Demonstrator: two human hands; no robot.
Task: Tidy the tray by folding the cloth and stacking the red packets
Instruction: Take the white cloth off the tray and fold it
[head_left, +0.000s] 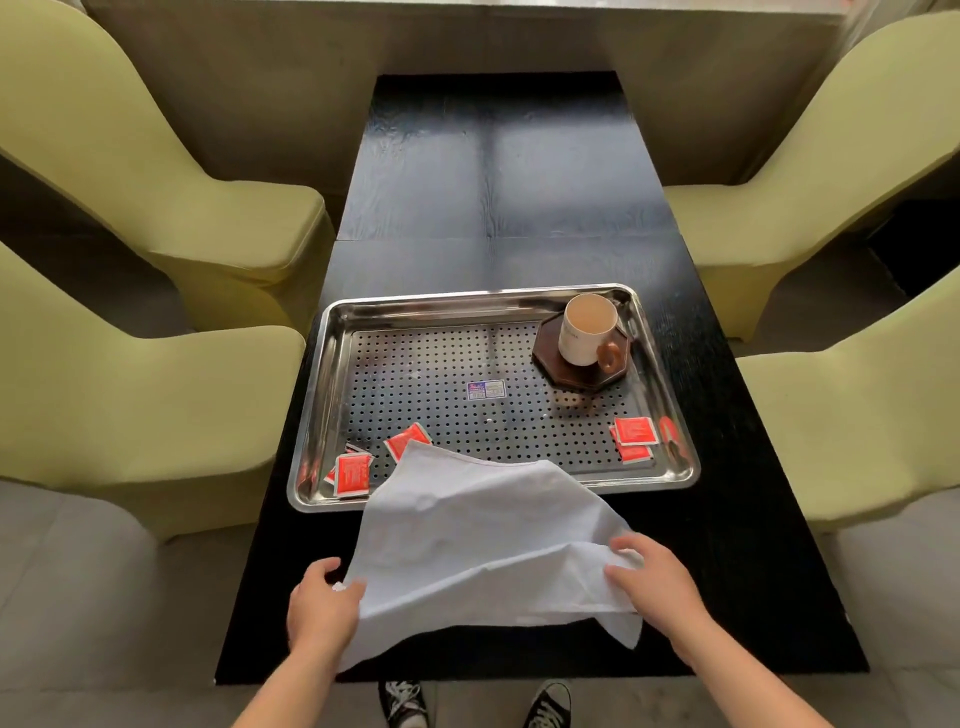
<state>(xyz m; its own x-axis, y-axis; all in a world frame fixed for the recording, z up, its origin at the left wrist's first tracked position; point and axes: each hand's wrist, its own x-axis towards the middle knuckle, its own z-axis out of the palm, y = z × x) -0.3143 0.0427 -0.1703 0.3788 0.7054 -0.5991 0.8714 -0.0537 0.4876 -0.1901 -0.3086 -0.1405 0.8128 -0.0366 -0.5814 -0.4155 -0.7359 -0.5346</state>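
1. Left hand (322, 603) and right hand (652, 577) each pinching a near corner of one pale blue-white cloth (483, 540), far edge draped over the perforated steel tray (332, 332).
2. Red square packets: three or so near-left (353, 473), two near-right (635, 431); print unreadable.
3. Small blue sticker (485, 389) mid-tray, illegible.
4. One white mug (584, 327) far right.

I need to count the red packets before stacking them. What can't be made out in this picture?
- Head view: the cloth, held by the left hand and right hand, hides the tray's near rim and maybe more packets.
- Left packets overlap, as do the right packets, so the count is unsure.
- Print on packets and the tray sticker is too small to read.
- The mug hides part of its coaster.
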